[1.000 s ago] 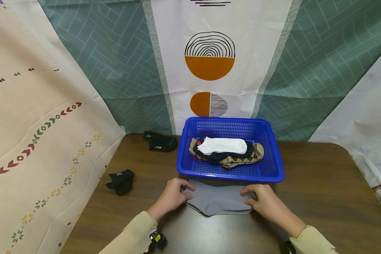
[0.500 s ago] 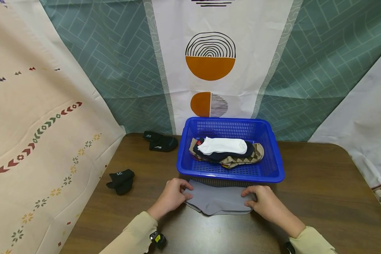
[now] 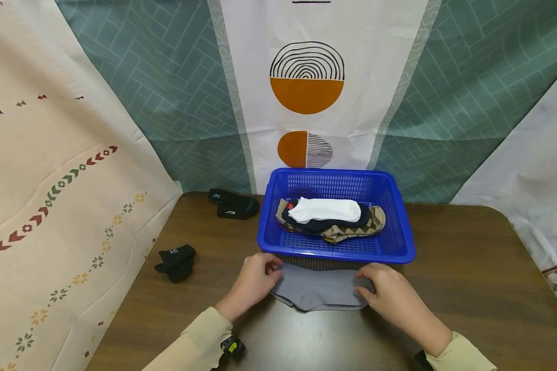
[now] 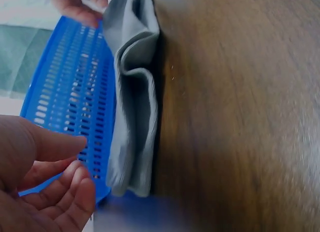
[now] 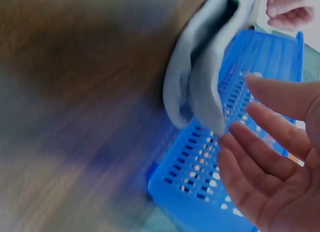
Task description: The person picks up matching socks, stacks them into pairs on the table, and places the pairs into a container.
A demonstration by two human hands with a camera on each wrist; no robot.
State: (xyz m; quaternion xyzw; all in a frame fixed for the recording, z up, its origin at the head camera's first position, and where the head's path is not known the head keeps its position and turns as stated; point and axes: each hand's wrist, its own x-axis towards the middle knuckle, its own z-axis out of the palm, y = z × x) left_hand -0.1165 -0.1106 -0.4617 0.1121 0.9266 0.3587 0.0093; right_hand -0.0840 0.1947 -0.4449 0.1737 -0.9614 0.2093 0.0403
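Note:
A pair of grey socks (image 3: pixel 317 288) lies flat across the table, layered one on the other, just in front of the blue basket (image 3: pixel 334 256). At the socks' left end is my left hand (image 3: pixel 255 283); the left wrist view shows its fingers loosely bent with nothing between them, beside the grey fabric (image 4: pixel 132 92). My right hand (image 3: pixel 392 299) is at the opposite end, thumb and fingers apart. In the right wrist view its fingertips come right up to the sock's end (image 5: pixel 205 92) without gripping it.
In the basket lie white socks (image 3: pixel 325 210) on top of navy socks (image 3: pixel 317 225) and brown patterned socks (image 3: pixel 376 221). Two bunches of black socks, one at the back (image 3: pixel 239 207) and one at the left (image 3: pixel 176 264), rest on the wooden table (image 3: pixel 459 268). Fabric hangs behind.
Both hands have lifted slightly off the socks' ends, their fingers loosening. The grey socks stay in place, and the head view has shifted a little.

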